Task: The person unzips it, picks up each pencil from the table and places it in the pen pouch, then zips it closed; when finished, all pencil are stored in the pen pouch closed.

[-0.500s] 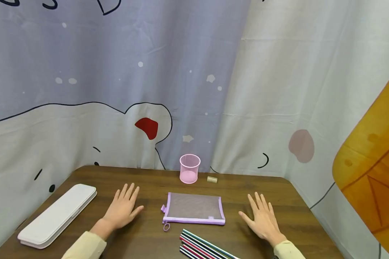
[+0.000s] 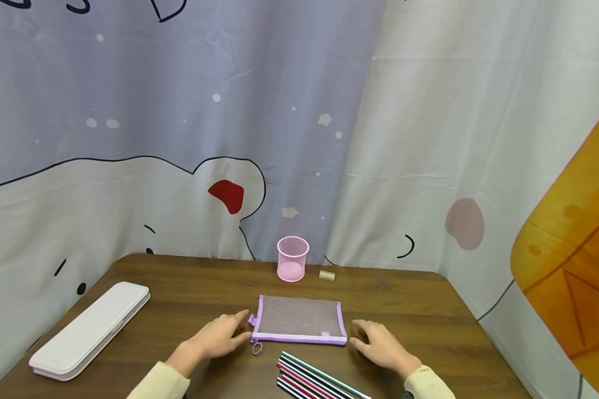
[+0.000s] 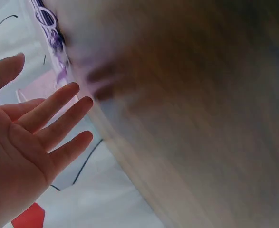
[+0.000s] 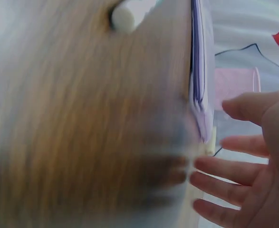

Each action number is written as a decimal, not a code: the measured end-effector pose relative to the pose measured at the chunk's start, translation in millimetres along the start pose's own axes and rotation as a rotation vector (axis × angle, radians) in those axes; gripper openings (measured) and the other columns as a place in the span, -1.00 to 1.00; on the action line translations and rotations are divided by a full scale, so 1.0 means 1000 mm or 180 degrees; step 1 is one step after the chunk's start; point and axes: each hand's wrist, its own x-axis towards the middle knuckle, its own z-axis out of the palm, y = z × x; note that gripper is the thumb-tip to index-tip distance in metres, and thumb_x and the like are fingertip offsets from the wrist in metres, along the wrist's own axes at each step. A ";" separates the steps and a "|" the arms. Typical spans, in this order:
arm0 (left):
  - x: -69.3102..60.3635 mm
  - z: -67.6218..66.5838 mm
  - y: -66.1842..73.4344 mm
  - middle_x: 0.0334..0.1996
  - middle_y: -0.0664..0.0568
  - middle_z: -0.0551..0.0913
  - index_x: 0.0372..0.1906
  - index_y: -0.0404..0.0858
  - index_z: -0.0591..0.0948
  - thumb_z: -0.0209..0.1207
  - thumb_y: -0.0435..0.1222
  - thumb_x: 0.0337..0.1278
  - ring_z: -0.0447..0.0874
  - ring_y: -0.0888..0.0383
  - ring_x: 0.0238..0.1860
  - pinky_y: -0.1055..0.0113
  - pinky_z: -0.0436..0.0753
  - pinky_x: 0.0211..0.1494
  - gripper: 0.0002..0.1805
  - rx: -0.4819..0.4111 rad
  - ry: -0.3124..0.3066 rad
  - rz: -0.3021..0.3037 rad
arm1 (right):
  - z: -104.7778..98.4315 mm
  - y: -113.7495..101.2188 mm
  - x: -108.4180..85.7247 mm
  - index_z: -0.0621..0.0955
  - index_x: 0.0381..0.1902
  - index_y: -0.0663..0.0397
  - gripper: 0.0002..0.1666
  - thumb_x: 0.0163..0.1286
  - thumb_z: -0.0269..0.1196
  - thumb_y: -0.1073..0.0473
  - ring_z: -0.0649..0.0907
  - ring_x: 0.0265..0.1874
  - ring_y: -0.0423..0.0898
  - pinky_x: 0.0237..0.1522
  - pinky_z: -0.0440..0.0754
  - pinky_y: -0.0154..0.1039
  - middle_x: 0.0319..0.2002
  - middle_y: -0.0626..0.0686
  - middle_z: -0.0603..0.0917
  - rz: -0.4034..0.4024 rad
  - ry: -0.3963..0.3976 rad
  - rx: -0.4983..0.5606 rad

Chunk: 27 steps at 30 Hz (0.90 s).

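Purple-edged mesh pouch (image 2: 299, 318) is lying flat on the wooden table (image 2: 189, 288), between both hands. Left hand (image 2: 214, 336) is hovering near the end with the ring (image 2: 257, 342), fingers loose and holding nothing; honestly can't tell if the thumb is touching the edge. Right hand (image 2: 381, 346) is hanging just beside the other end, also relaxed and gripping nothing. Some striped sticks (image 2: 319, 379) are sitting on the near side, a pink cup (image 2: 292, 263) is standing behind, and a white case (image 2: 92, 331) is lying off left.
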 end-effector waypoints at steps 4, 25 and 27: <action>0.000 0.007 0.003 -0.30 -0.03 0.67 0.09 -0.46 0.35 0.11 -0.15 0.07 0.64 0.06 -0.24 0.17 0.63 -0.20 -0.43 -0.0138 -0.0079 0.0118 | 0.005 -0.003 0.001 0.52 -0.07 0.26 -0.54 0.16 0.19 0.05 0.64 -0.23 -0.04 -0.20 0.62 -0.18 -0.23 0.11 0.67 -0.0331 -0.0154 0.0179; 0.017 0.009 0.022 -0.53 0.07 0.54 -0.30 -0.32 0.63 0.18 -0.58 -0.31 0.50 0.21 -0.46 0.45 0.56 -0.39 -0.70 -0.0535 0.1263 -0.0080 | -0.002 -0.017 0.012 0.64 -0.31 0.10 -0.79 0.02 0.29 0.35 0.58 -0.52 -0.31 -0.48 0.58 -0.46 -0.48 0.00 0.68 0.0146 0.0983 0.0948; 0.021 0.006 0.024 -0.58 0.10 0.49 -0.35 -0.29 0.63 0.21 -0.56 -0.29 0.45 0.26 -0.49 0.47 0.54 -0.42 -0.74 -0.0667 0.1416 -0.0148 | -0.006 -0.018 0.014 0.65 -0.31 0.07 -0.80 0.03 0.30 0.30 0.56 -0.53 -0.36 -0.48 0.57 -0.47 -0.49 -0.03 0.67 0.0188 0.1122 0.1043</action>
